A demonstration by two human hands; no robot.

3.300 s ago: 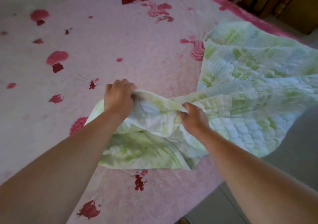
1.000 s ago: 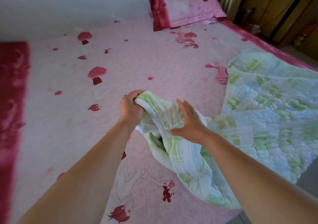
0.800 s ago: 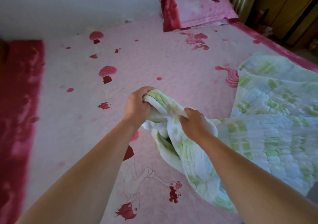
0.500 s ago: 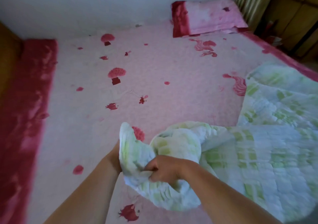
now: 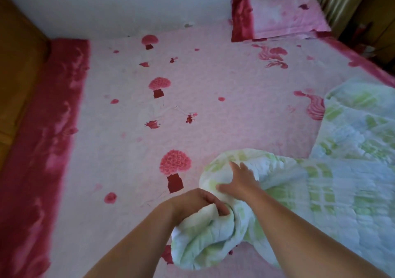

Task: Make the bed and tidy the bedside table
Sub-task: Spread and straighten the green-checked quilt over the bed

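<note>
A wide bed covered by a pale pink quilted sheet (image 5: pixel 224 81), printed with dark red rose-trees and edged in deep red, fills the room up to the white wall (image 5: pixel 128 4). A green-and-white checked quilted blanket (image 5: pixel 333 194) lies rumpled over the sheet's near right part, and its near end is gathered into a thick bunch in front of the person. A pink pillow with a dark red band (image 5: pixel 277 19) sits flat at the far right corner, against the wall. The left hand (image 5: pixel 192 203) has its fingers curled round a fold of the bunch. The right hand (image 5: pixel 241 181), just beyond it, lies flat on the bulging cloth with fingers spread.
</note>
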